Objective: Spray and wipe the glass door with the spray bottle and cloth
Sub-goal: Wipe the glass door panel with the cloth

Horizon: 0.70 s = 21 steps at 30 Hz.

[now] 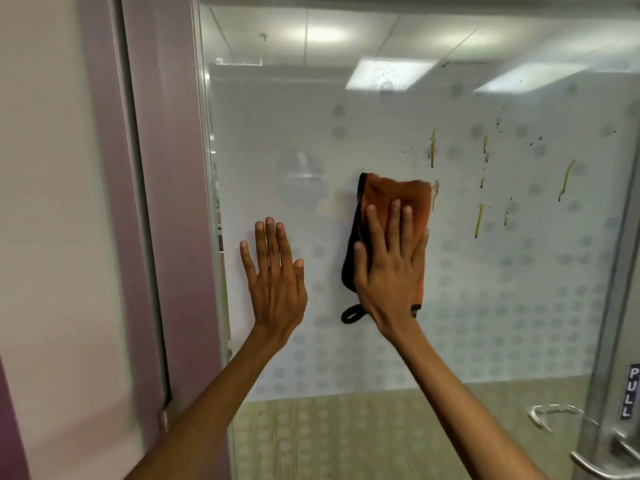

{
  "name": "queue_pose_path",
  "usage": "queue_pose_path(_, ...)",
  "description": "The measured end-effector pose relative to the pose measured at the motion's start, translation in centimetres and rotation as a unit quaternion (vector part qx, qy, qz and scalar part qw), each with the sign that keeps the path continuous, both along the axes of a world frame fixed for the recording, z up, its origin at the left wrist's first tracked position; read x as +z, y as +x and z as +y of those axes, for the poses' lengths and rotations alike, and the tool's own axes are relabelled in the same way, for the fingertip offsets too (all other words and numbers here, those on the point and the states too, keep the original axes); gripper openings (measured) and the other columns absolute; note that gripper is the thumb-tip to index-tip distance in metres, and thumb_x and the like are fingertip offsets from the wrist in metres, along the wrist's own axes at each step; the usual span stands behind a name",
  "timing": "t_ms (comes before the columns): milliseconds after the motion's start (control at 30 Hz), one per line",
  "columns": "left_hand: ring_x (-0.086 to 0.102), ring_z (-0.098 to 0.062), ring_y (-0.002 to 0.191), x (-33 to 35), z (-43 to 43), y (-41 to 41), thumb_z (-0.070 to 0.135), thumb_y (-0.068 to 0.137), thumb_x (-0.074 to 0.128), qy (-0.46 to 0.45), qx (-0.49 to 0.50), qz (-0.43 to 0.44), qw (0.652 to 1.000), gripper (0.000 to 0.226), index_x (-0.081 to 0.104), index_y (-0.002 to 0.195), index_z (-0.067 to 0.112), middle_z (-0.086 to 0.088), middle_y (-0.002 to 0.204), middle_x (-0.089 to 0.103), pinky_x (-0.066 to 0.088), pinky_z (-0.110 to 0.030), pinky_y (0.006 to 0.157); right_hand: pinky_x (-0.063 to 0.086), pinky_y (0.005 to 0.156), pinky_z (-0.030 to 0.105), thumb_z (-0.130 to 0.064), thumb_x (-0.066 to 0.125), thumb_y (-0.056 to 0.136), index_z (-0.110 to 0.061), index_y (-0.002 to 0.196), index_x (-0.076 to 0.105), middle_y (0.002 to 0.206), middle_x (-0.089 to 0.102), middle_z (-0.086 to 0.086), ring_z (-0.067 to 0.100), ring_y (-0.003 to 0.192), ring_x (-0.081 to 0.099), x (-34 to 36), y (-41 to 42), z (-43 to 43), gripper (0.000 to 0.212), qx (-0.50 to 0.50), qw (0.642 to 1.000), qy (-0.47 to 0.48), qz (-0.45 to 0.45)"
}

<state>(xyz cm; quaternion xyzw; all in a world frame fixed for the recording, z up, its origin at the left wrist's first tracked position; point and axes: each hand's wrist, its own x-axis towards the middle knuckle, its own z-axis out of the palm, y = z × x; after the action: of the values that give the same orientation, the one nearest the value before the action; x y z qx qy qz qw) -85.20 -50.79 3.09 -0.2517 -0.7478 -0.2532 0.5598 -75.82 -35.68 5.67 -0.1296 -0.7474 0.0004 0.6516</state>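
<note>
Now pressing cloth [394, 206] flat against door [450, 306] with right hand [391, 265], fingers spread open over it, not gripping. Left hand [275, 275] open too, palm flat on glass beside the frame [166, 202]. Yellowish streaks [479, 220] right of cloth. Handle [599, 462] low at right.

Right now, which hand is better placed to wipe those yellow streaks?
Right hand: it presses the cloth flat on the glass, just left of the streaks. The left hand is bare and farther off.
</note>
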Motion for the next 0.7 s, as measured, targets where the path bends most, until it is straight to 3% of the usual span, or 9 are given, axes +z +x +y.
queue_pose_path(167,0.004,-0.025,0.155,-0.3,0.4,0.8,0.026,0.106,0.023,-0.059,-0.02,0.034,0.997,0.057,0.009,0.158,0.008,-0.008,0.167,0.007,-0.001,-0.045,0.126,0.017,0.12,0.06,-0.041,0.037,0.101,-0.029,0.156,0.027,0.166,0.012,0.002,0.019,0.155,0.007,-7.4,2.4,1.8,0.057,-0.005,0.992,0.072,-0.108)
queue_pose_path(267,0.003,-0.024,0.155,-0.3,1.3,1.5,0.025,0.106,0.024,-0.059,-0.025,0.028,0.998,0.056,0.009,0.158,0.01,-0.007,0.167,0.008,-0.003,-0.042,0.126,0.002,0.123,0.057,-0.045,0.037,0.1,-0.03,0.157,0.02,0.167,0.004,0.001,0.017,0.155,-0.002,-3.1,2.9,4.1,0.062,0.015,0.998,-0.019,-0.06)
queue_pose_path(367,0.002,-0.024,0.155,-0.4,2.3,1.9,0.025,0.106,0.024,-0.037,-0.024,0.017,0.999,0.057,0.006,0.157,0.008,-0.008,0.167,0.006,-0.003,-0.044,0.126,0.001,0.124,0.053,-0.046,0.041,0.1,-0.027,0.157,0.022,0.168,0.004,0.004,0.018,0.155,-0.004,0.7,1.6,2.8,0.063,0.035,0.996,-0.082,0.012)
queue_pose_path(533,0.005,-0.027,0.154,-0.4,3.4,2.4,0.026,0.107,0.017,-0.038,-0.02,0.015,0.999,0.054,0.009,0.157,0.005,-0.012,0.166,0.008,0.002,-0.048,0.126,0.014,0.122,0.055,-0.031,0.058,0.095,-0.021,0.149,0.044,0.163,0.021,0.003,0.018,0.153,0.014,-7.4,2.6,2.5,0.056,0.038,0.995,0.064,-0.069)
queue_pose_path(600,0.005,-0.027,0.154,-0.5,3.2,2.3,0.025,0.108,0.018,-0.041,-0.023,0.015,0.999,0.054,0.009,0.157,0.005,-0.012,0.166,0.008,0.003,-0.046,0.126,0.015,0.121,0.058,-0.031,0.062,0.092,-0.02,0.146,0.047,0.162,0.024,0.004,0.015,0.153,0.012,-7.8,4.0,5.6,0.058,0.047,0.997,0.01,-0.053)
queue_pose_path(700,0.002,-0.026,0.155,-0.6,3.7,2.4,0.021,0.107,0.025,-0.028,-0.023,0.022,0.999,0.055,0.01,0.157,0.005,-0.011,0.166,0.005,0.001,-0.045,0.126,0.008,0.124,0.054,-0.041,0.055,0.096,-0.017,0.152,0.036,0.166,0.016,0.003,0.015,0.155,0.001,-2.6,4.2,7.9,0.063,0.07,0.988,-0.132,0.05)
